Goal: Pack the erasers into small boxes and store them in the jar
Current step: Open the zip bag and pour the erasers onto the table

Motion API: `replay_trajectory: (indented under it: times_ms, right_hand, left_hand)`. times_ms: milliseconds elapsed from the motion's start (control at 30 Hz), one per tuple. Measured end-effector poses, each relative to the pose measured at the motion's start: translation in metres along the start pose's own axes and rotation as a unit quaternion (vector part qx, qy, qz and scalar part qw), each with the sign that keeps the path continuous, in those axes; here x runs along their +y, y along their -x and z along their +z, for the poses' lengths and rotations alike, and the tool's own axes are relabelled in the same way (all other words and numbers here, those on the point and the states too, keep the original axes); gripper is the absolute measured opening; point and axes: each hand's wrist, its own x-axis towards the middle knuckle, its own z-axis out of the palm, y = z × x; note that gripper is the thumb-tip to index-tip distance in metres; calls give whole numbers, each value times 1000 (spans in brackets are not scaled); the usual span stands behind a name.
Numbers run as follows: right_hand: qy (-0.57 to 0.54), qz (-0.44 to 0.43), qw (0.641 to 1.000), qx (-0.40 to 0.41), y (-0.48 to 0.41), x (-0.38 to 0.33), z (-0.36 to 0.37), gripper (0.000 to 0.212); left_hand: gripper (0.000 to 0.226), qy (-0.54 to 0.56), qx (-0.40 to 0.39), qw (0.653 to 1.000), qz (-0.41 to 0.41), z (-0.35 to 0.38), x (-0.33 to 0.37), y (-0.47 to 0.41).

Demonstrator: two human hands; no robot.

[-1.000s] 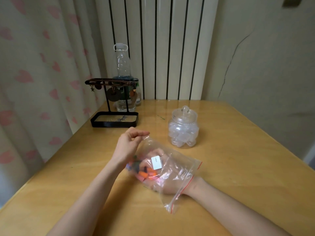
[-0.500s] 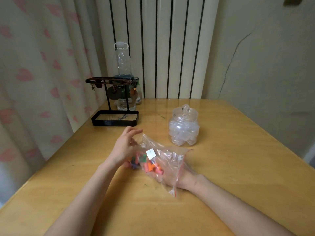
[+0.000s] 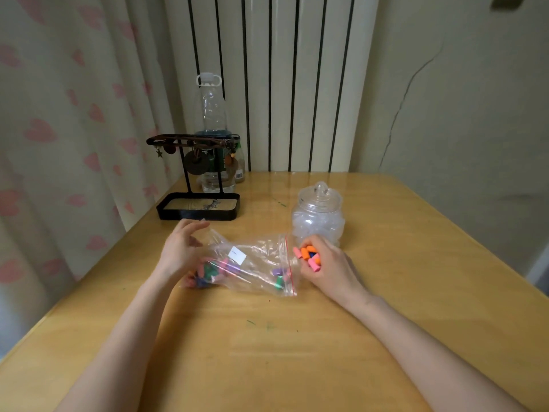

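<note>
A clear zip bag (image 3: pixel 258 263) with a red seal strip and a white label lies on the wooden table (image 3: pixel 267 352). Colourful erasers (image 3: pixel 212 270) are heaped at its left end, and a few more sit near its open mouth. My left hand (image 3: pixel 179 252) holds the bag's left end, fingers loosely curved over it. Just outside the mouth, my right hand (image 3: pixel 329 270) grips a handful of orange, pink and blue erasers (image 3: pixel 309 255). Right behind that hand stands a lidded clear jar (image 3: pixel 318 217) with small clear boxes inside.
A black jewellery stand (image 3: pixel 198 207) with a tray base stands at the table's back left. A tall clear plastic bottle (image 3: pixel 210 114) is behind it. A curtain hangs along the left edge, a radiator and wall at the back.
My right hand has come out of the bag and moved right with a handful of erasers. The bag has dropped flat onto the table, mouth to the right.
</note>
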Motion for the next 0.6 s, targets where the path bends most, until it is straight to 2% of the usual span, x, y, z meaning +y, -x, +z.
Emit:
replay_trajectory:
  times_ms: [100,200,367,500,600]
  right_hand:
    - [37,74,996,20,-1,13,-4,13]
    - [90,103,991,12,-1,17,-5,13]
    - [119,107,987,14,0,12,-6,27]
    - [163,90,983,1,0,12,-7,40]
    - [179,89,980,-8,1,11,-7,48]
  left_hand:
    - [57,16,11,1000,-13,-1,-5,-2]
    - [56,40,32,997,-50,-3,-12,-3]
    - [52,80,39,994,-70,-4,-20,-5]
    - [47,88,32,994,-55,-1,-22,-5]
    - [46,77,18,994,-78,0,-21,-3]
